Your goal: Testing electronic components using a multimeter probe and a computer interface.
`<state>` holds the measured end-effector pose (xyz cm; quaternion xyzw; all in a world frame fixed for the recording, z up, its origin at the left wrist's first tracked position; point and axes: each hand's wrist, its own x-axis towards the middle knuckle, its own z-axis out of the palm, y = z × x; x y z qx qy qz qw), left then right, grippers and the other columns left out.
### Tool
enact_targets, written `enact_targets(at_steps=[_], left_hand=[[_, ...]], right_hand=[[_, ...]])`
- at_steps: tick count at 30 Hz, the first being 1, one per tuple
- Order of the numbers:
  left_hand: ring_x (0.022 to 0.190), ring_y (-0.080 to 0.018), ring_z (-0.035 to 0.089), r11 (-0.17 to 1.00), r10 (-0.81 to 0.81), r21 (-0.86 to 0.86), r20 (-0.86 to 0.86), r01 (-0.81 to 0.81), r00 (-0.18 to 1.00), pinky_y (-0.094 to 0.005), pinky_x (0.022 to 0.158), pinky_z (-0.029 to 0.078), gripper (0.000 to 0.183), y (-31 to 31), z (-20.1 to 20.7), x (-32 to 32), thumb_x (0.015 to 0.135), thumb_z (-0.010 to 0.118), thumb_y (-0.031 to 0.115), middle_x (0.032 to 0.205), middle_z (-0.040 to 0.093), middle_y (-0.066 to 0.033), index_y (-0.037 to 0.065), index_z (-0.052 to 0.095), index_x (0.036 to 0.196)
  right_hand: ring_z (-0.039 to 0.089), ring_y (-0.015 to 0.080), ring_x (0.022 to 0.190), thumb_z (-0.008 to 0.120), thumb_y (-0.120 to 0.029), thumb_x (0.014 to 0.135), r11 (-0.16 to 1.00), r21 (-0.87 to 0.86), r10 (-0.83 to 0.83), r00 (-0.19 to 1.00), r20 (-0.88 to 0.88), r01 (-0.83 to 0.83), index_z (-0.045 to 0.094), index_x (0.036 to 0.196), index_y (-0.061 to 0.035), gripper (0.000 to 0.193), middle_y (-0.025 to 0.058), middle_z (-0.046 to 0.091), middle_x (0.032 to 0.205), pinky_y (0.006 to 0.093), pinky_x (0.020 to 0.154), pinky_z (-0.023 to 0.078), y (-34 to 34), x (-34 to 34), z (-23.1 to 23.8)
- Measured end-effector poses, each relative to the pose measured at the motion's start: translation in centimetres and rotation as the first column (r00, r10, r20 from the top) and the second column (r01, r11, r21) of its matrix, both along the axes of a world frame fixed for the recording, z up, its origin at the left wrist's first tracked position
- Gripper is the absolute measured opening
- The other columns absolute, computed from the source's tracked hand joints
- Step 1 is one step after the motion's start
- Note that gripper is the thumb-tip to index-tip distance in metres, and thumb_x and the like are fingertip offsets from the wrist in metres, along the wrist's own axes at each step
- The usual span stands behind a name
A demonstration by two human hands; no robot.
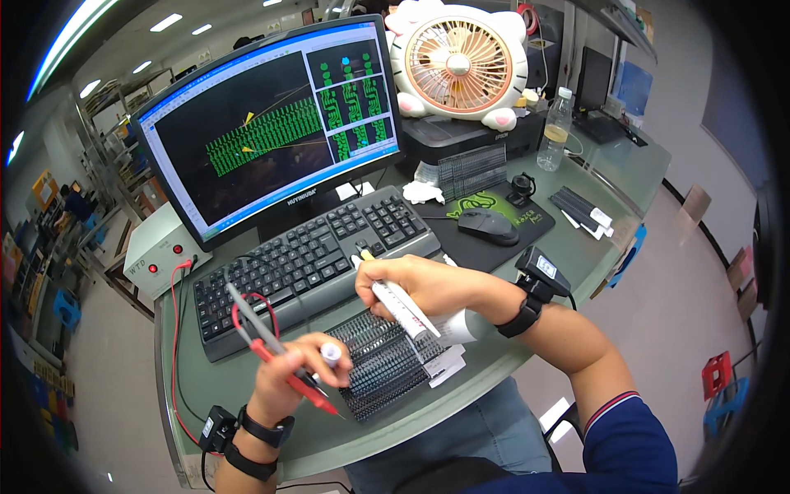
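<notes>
My left hand [290, 380] is closed around a red test probe [317, 397], its thin tip pointing down toward the near edge of a dark panel. A grey probe-like rod [255, 317] rises from the same grip, with a loop of red lead around it. A small white cap [331, 353] sits among these fingers. My right hand [415, 284] grips a white marker pen [401, 308] with printed marks, above the panel's far right part. The dark panel [374, 370], covered in rows of small parts, lies on the table below both hands. White paper pieces [448, 364] lie at its right edge.
Behind the hands are a black keyboard [317, 259] and a monitor [239, 132] showing green patterns. A white box [160, 251] with red leads stands left. A mouse [489, 226], more dark strips [576, 206], a bottle [555, 136] and a fan [458, 64] are farther right.
</notes>
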<state>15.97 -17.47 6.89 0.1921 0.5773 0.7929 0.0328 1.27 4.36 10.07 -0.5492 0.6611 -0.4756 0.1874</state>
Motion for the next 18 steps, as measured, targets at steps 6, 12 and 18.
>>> enact_targets(at_steps=[6,12,18], left_hand=[[0.089,-0.0254,0.062,0.978,0.039,-0.209,0.068,-0.024,0.997,-0.0369,0.084,0.049,0.042,1.1,-0.3,-0.2,0.092,0.044,0.025,0.098,0.063,-0.018,-0.006,0.068,0.077],[0.093,-0.025,0.061,0.981,0.032,-0.194,0.148,-0.002,0.989,-0.0363,0.087,0.048,0.043,1.1,-0.9,-0.7,0.093,0.045,0.027,0.1,0.063,-0.0176,-0.005,0.069,0.079],[0.09,-0.0262,0.062,0.973,0.076,-0.226,0.178,-0.035,0.981,-0.0365,0.087,0.047,0.044,1.6,-0.7,-0.8,0.091,0.045,0.028,0.097,0.064,-0.0185,-0.006,0.069,0.078]], right_hand=[[0.06,0.0102,0.071,0.06,-0.012,0.092,0.988,-0.072,-0.133,0.99,0.055,0.137,0.057,0.103,-0.0038,0.014,0.0041,0.065,0.081,0.0249,0.064,0.048,0.2,-0.1,-1.0],[0.059,0.0079,0.068,0.056,-0.03,0.096,0.969,-0.191,-0.068,0.911,0.406,0.157,0.057,0.099,-0.003,0.027,0.0054,0.061,0.079,0.0218,0.06,0.047,2.2,-0.3,0.0],[0.058,0.0074,0.072,0.067,-0.025,0.09,0.987,-0.094,-0.072,0.892,0.446,0.127,0.052,0.092,-0.0052,0.025,0.0015,0.056,0.081,0.0219,0.063,0.047,1.0,1.8,-0.2]])
